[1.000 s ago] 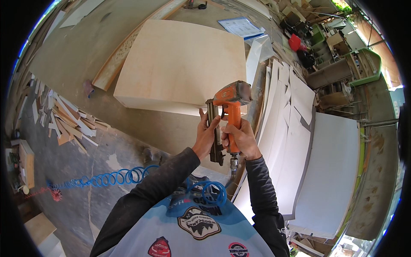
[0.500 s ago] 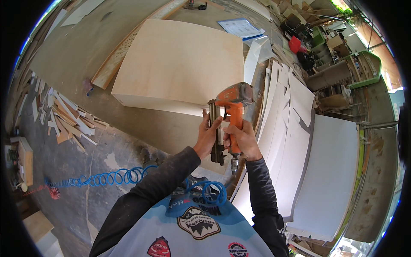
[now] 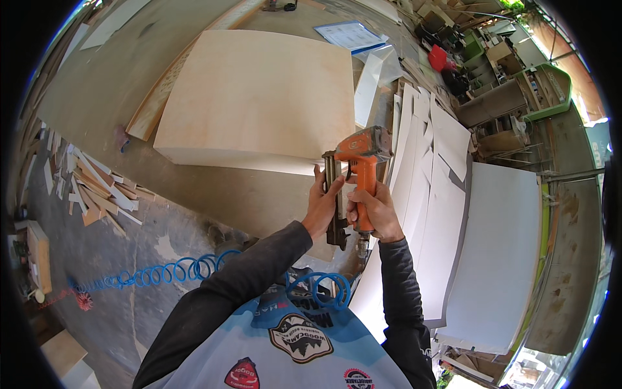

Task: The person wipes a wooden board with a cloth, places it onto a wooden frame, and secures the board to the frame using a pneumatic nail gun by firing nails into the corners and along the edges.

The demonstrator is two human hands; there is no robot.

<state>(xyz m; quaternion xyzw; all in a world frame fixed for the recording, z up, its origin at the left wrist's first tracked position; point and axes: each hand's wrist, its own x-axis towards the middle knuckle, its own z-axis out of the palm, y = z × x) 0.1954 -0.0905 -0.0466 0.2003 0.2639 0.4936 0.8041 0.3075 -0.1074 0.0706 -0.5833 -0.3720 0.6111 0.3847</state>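
An orange air nail gun (image 3: pixel 365 175) is held up in front of me, its grip upright. Around that grip my right hand (image 3: pixel 379 212) is wrapped. My left hand (image 3: pixel 322 204) is closed on the dark magazine (image 3: pixel 336 230) at the gun's left side, thumb pressed along it. A metal hose fitting (image 3: pixel 363 246) shows below the grip. Beyond the gun lies a large box-shaped plywood piece (image 3: pixel 256 97) on the work surface, its near side facing me. The gun's head overlaps that piece's near right corner in view.
A coiled blue air hose (image 3: pixel 175 272) runs left across the floor behind my left arm. Wood offcuts (image 3: pixel 100 185) lie heaped at left. White sheets (image 3: pixel 414 214) are stacked at right. A long board (image 3: pixel 184 71) and a blue-edged paper folder (image 3: pixel 350 36) lie around the plywood piece.
The nail gun and both hands sit slightly farther right and lower in view. The surroundings have shifted a little left. Both hands keep their hold.
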